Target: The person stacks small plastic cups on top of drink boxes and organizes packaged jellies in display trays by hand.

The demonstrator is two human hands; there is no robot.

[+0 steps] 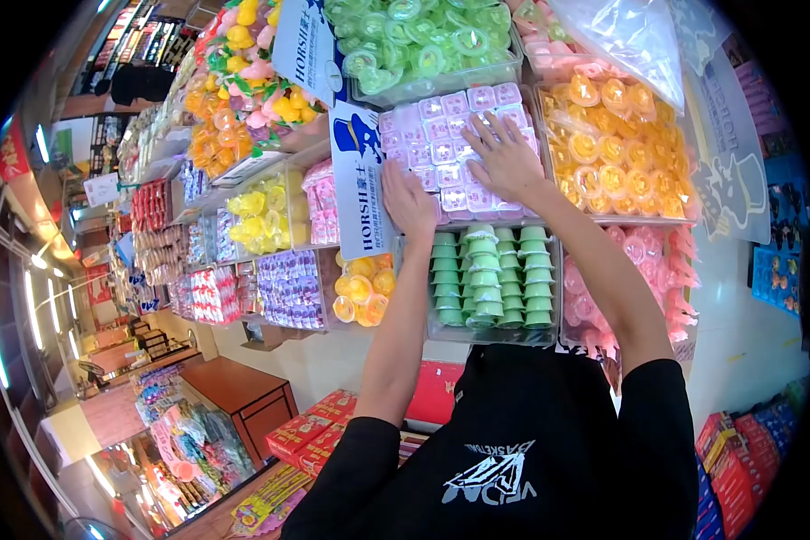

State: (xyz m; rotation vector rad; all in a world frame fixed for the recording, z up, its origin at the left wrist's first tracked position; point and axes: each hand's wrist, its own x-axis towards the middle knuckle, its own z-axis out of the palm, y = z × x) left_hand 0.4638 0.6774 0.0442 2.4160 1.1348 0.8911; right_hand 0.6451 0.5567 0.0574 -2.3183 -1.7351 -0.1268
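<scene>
Small square lilac packs (453, 175), likely jelly cups, fill a clear bin in neat rows. My right hand (506, 162) lies flat on top of them with its fingers spread. Along the left side of the same rows, my left hand (409, 195) rests with its fingers stretched out, next to a white and blue sign card (358, 180). Neither hand shows anything in its grasp. Stacks of green cups (481, 279) stand in the bin just below my wrists.
Orange cups (614, 144) fill the bin on the right, with pink packs (634, 270) below. Light green cups (423, 40) lie in the bin behind. Yellow packs (265, 216) and purple striped sweets (290, 288) sit to the left. Red boxes (310, 432) stand low at the left.
</scene>
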